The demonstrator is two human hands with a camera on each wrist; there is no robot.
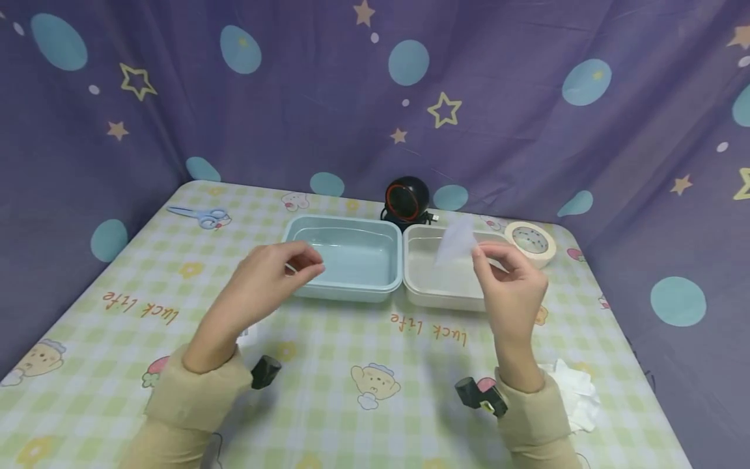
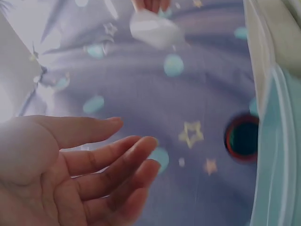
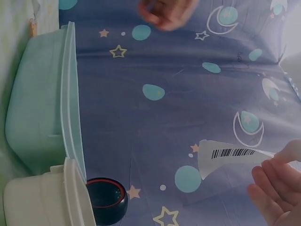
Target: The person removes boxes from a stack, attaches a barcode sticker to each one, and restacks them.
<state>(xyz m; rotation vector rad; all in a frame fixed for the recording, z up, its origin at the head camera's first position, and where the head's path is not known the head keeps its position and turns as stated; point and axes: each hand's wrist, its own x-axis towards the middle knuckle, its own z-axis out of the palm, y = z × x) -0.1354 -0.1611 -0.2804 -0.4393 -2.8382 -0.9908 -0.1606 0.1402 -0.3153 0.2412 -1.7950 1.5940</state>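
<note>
A thin, whitish barcode label hangs from my right hand, pinched at one end between thumb and forefinger above the off-white bin. Black bars show on the label in the right wrist view, and it bends slightly towards the fingertips. My left hand is in front of the light blue bin, overlapping its left side in the head view. Its fingers are loosely bent with nothing between them. The left wrist view shows the thumb and fingers apart.
Side by side, the two bins stand mid-table. Behind them sits a round black device with a cable. A tape roll lies by the off-white bin, scissors at the back left. Crumpled white tissue lies beside the right sleeve.
</note>
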